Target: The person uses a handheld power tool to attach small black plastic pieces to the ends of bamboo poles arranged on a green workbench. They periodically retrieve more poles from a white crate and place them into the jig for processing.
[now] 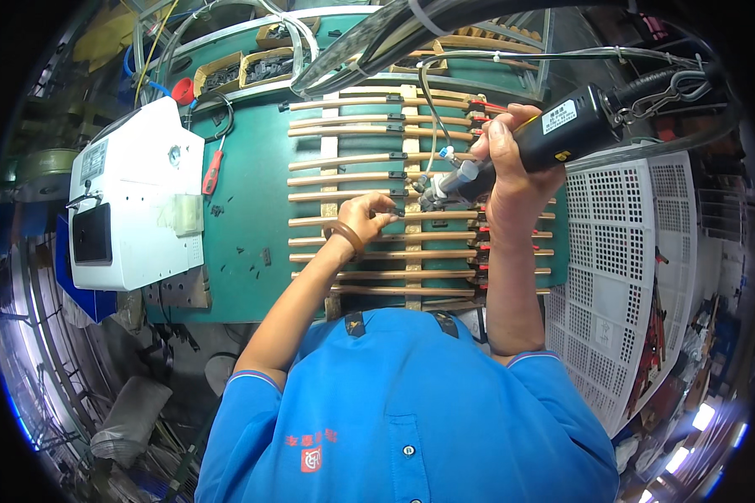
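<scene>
Several tan rods [335,178] lie side by side across wooden strips [413,267], many with a small black clip [396,156] near the middle and red-and-black fittings at the right ends. With its thumb and fingers pinched together, my left hand [366,220] holds a small black clip [399,212] at one of the middle rods. My right hand [516,172] is wrapped round a black power screwdriver [566,130], whose metal nose [446,186] points down and left, just right of my left fingertips. The screwdriver's tip is hard to make out.
A white machine [134,201] stands on the green table [247,201] at the left, beside a red-handled screwdriver [213,172]. Boxes of black parts [266,70] sit at the back. White perforated crates [600,285] stand at the right. Cables and hoses [369,50] hang overhead.
</scene>
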`<state>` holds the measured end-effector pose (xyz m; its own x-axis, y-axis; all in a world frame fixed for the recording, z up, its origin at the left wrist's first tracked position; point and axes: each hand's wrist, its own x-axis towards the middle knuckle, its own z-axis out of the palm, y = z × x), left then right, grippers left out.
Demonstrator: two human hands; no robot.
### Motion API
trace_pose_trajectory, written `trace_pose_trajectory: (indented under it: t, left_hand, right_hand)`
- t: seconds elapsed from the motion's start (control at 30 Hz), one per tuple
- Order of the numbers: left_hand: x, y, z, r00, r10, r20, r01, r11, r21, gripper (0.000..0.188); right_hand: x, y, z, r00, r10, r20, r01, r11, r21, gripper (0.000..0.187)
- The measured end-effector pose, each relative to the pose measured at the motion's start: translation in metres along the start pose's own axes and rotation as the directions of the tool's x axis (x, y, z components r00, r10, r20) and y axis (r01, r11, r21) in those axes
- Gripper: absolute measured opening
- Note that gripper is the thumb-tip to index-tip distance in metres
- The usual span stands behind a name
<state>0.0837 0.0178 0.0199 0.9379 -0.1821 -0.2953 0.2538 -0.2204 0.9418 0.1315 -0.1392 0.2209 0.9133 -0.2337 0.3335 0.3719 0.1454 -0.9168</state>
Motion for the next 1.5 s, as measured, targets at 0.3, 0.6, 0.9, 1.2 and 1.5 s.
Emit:
trace_pose_trajectory:
  t: [0.3,0.6,0.9,1.2,1.5]
  left_hand:
    - [-0.005,-0.015,0.011,0.926,0.369,-0.085,-0.282,0.821,0.497,0.017]
    - [-0.005,-0.012,0.019,0.938,0.335,-0.083,-0.236,0.797,0.557,0.014]
    - [-0.004,-0.006,0.018,0.952,0.305,-0.036,-0.222,0.763,0.608,0.014]
    - [-0.003,-0.006,0.017,0.962,0.271,-0.023,-0.201,0.764,0.614,0.015]
    - [-0.003,0.002,0.014,0.976,0.215,-0.023,-0.156,0.773,0.615,0.016]
  right_hand:
    - [-0.01,0.007,0.009,1.0,0.016,-0.003,-0.015,1.0,0.025,0.029]
    - [-0.027,0.024,0.015,1.0,-0.01,-0.014,0.01,1.0,-0.028,0.026]
    - [-0.031,0.034,0.014,1.0,-0.017,-0.01,0.017,1.0,-0.021,0.027]
    - [-0.042,0.05,0.002,0.999,0.028,0.043,-0.028,1.0,0.001,0.037]
    - [-0.05,0.049,0.017,0.995,-0.098,-0.001,0.098,0.991,-0.091,0.025]
